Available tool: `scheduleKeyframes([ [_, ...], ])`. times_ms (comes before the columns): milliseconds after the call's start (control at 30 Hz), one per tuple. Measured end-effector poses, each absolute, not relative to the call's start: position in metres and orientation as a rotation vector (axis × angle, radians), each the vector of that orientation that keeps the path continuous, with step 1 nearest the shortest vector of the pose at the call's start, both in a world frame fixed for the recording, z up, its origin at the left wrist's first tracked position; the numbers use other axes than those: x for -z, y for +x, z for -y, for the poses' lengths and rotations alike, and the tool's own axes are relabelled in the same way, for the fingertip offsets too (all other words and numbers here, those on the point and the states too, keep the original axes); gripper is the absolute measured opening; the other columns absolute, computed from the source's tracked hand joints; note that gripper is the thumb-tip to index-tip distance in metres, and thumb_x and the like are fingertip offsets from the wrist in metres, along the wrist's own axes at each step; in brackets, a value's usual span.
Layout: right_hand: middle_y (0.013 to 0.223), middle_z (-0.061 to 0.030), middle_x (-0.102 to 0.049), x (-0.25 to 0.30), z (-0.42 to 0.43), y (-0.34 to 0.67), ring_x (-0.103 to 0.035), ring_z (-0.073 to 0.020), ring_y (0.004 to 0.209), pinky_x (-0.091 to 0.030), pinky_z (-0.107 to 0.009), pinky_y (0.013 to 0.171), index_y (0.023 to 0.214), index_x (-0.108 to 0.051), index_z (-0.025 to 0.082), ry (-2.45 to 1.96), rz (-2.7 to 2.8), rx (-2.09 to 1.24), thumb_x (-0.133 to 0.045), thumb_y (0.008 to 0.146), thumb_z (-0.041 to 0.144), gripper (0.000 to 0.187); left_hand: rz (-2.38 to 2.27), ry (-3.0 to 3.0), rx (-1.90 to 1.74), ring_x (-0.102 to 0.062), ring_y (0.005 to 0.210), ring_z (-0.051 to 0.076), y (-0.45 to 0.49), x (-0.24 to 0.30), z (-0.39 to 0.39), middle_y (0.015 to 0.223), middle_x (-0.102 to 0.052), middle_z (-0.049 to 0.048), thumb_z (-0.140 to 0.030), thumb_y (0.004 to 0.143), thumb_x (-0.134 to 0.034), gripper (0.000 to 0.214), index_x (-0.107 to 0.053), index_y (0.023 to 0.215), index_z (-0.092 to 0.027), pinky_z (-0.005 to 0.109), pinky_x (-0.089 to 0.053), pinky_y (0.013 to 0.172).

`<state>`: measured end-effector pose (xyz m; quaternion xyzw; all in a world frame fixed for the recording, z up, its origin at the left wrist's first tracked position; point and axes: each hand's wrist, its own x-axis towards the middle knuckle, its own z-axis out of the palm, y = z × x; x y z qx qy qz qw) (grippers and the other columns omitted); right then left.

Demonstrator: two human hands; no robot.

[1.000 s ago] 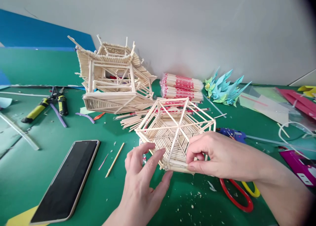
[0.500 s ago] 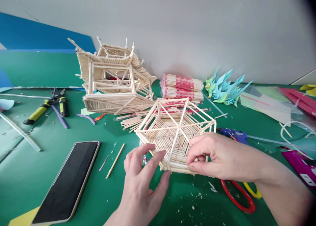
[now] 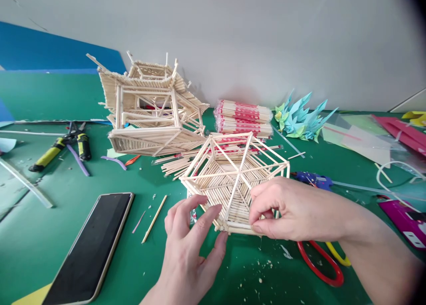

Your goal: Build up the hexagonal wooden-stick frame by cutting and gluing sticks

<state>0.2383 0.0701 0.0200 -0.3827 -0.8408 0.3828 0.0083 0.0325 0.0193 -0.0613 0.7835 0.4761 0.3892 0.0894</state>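
Note:
A hexagonal basket-like frame of thin wooden sticks [image 3: 233,176] sits on the green mat [image 3: 133,260] in front of me. My left hand [image 3: 191,247] touches its near left corner with fingertips and thumb curled round the edge. My right hand [image 3: 293,209] pinches the near right edge of the frame between thumb and fingers. Behind it stands a larger pagoda-like stick model [image 3: 149,109], tilted.
A dark phone [image 3: 91,247] lies at the near left, a loose stick [image 3: 154,219] beside it. Yellow-handled pliers [image 3: 60,145] lie far left. Packed chopsticks [image 3: 244,118], paper cranes [image 3: 302,118], a blue glue gun [image 3: 311,179], red and yellow scissors [image 3: 322,265] and coloured paper [image 3: 402,134] are around.
Almost nothing: the view shifted slightly, and both hands kept their hold on the stick frame's near edge.

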Motion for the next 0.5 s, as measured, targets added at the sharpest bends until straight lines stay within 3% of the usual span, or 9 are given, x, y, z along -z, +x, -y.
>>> scheduleKeyframes([
  [233, 0.057, 0.0078, -0.039, -0.021, -0.071, 0.238, -0.040, -0.0049, 0.056, -0.030, -0.020, 0.053, 0.056, -0.048, 0.018, -1.190, 2.670, -1.176, -0.049, 0.073, 0.009, 0.020, -1.353, 2.371, -1.161, -0.046, 0.100, 0.028, 0.037, 0.052, -0.021, 0.110, -0.050, 0.0093, -0.017, 0.078, -0.060, 0.021, -0.062, 0.098, -0.022, 0.046, -0.034, 0.083],
  [500, 0.057, 0.0079, -0.038, -0.021, -0.065, 0.243, -0.040, -0.0039, 0.053, -0.030, -0.020, 0.052, 0.056, -0.045, 0.017, -1.213, 2.646, -1.135, -0.047, 0.077, 0.011, 0.022, -1.251, 2.372, -1.128, -0.043, 0.100, 0.027, 0.040, 0.043, -0.028, 0.108, -0.052, 0.0064, -0.016, 0.079, -0.058, 0.013, -0.066, 0.083, -0.025, 0.044, -0.032, 0.081],
])
